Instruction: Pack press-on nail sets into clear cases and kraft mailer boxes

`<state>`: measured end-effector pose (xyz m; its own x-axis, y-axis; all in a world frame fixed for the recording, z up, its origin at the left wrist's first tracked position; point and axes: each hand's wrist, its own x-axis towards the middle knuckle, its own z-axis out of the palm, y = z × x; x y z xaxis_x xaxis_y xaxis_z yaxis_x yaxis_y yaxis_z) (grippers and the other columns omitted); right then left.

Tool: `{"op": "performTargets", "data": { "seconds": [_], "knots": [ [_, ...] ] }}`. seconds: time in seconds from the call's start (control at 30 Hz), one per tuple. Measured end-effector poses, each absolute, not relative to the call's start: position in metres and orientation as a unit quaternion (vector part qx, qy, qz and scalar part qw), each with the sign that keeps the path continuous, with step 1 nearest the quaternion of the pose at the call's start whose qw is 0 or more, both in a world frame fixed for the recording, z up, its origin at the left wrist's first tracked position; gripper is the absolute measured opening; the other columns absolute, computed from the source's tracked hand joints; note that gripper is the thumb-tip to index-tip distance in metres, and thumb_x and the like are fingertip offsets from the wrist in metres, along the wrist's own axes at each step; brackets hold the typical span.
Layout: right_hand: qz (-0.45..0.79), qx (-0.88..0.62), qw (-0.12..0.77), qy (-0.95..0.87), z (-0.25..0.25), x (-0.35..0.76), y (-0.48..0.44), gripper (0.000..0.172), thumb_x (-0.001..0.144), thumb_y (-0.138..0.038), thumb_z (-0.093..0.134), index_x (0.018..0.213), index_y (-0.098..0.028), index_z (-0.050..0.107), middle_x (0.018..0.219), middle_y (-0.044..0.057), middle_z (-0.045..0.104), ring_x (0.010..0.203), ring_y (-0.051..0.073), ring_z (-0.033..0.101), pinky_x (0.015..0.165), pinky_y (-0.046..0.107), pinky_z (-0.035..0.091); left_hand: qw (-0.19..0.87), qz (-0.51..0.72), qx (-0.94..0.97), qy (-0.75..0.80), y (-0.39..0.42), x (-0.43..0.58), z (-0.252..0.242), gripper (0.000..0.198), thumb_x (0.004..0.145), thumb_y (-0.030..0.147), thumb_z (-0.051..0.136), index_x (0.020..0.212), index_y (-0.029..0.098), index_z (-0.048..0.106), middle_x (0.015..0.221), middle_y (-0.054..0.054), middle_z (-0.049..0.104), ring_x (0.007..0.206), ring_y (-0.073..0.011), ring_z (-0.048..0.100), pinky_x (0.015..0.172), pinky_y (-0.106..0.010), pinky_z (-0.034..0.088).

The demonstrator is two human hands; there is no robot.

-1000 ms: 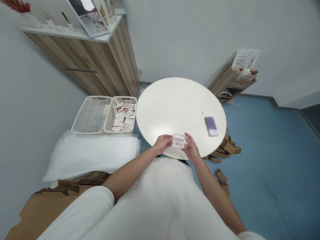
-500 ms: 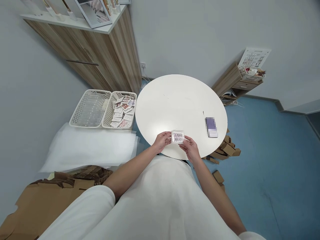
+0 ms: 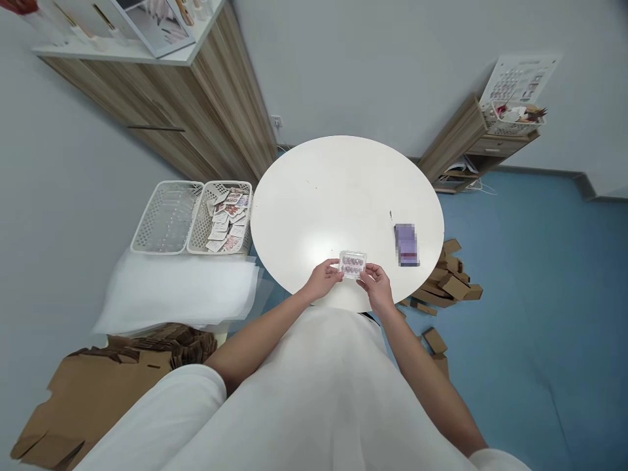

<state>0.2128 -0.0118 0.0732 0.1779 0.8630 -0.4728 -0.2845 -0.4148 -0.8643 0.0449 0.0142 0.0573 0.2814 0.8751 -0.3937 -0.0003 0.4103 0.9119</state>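
A small clear plastic case [image 3: 352,263] shows two rows of pinkish-purple pieces that look like press-on nails. My left hand [image 3: 324,279] grips its left edge between thumb and fingers. On the opposite edge, my right hand [image 3: 377,285] holds it the same way. Both hands are over the near part of the round white table [image 3: 343,190]. Farther right on the tabletop lies a purple, pixel-blurred object [image 3: 407,244], with a tiny dark item [image 3: 391,214] just beyond it.
Left of the table stand a basket of clear plastic cases [image 3: 169,219] and a basket of printed cards [image 3: 226,219]. White sheets [image 3: 181,288] and flattened cardboard [image 3: 98,392] lie nearer me. Small brown boxes [image 3: 449,278] are on the floor at right. Cabinets [image 3: 230,98] border the wall.
The case is turned so its rows show more clearly, and the fingers of both hands have shifted along its edges. My head view has moved slightly.
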Motion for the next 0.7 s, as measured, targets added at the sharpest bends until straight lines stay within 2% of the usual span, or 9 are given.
{"op": "performTargets", "data": {
  "seconds": [0.1,0.23,0.47,0.6,0.7],
  "knots": [
    [0.594,-0.601,0.474,-0.249,0.067,0.220,-0.010,0.029,0.062,-0.034,0.067,0.087,-0.024,0.056,0.096,0.001,0.057,0.081,0.014,0.056,0.072,0.032,0.049,0.647,0.308,0.465,0.519,0.012,0.050,0.053,0.049,0.071,0.035,0.064,0.115,0.019,0.049,0.075,-0.002,0.063,0.071,-0.0137,0.060,0.071,-0.028,0.043],
    [0.602,-0.604,0.459,-0.250,0.061,0.231,-0.009,0.029,0.061,-0.033,0.068,0.085,-0.023,0.057,0.092,0.001,0.057,0.076,0.014,0.056,0.070,0.032,0.048,0.612,0.290,0.485,0.553,0.012,0.058,0.053,0.045,0.071,0.038,0.063,0.111,0.019,0.052,0.072,-0.002,0.062,0.066,-0.0132,0.057,0.064,-0.025,0.042],
    [0.600,-0.606,0.445,-0.274,0.052,0.245,0.000,0.029,0.058,-0.034,0.072,0.077,-0.021,0.055,0.081,-0.001,0.056,0.067,0.013,0.055,0.070,0.033,0.045,0.619,0.296,0.444,0.577,0.012,0.072,0.059,0.044,0.070,0.039,0.063,0.107,0.017,0.051,0.062,0.002,0.058,0.054,-0.0105,0.052,0.059,-0.024,0.040],
    [0.603,-0.589,0.447,-0.299,0.048,0.240,0.005,0.029,0.060,-0.034,0.070,0.081,-0.022,0.053,0.086,0.000,0.056,0.070,0.013,0.057,0.069,0.032,0.044,0.578,0.323,0.445,0.603,0.006,0.072,0.057,0.050,0.074,0.037,0.059,0.118,0.019,0.045,0.073,-0.001,0.060,0.061,-0.0108,0.054,0.063,-0.025,0.042],
    [0.599,-0.585,0.452,-0.307,0.045,0.232,0.007,0.033,0.062,-0.034,0.069,0.088,-0.022,0.053,0.091,0.002,0.056,0.073,0.014,0.058,0.072,0.032,0.044,0.544,0.326,0.484,0.602,0.000,0.066,0.057,0.051,0.076,0.034,0.057,0.124,0.023,0.043,0.096,-0.006,0.058,0.076,-0.0120,0.055,0.069,-0.025,0.042]
  ]
}}
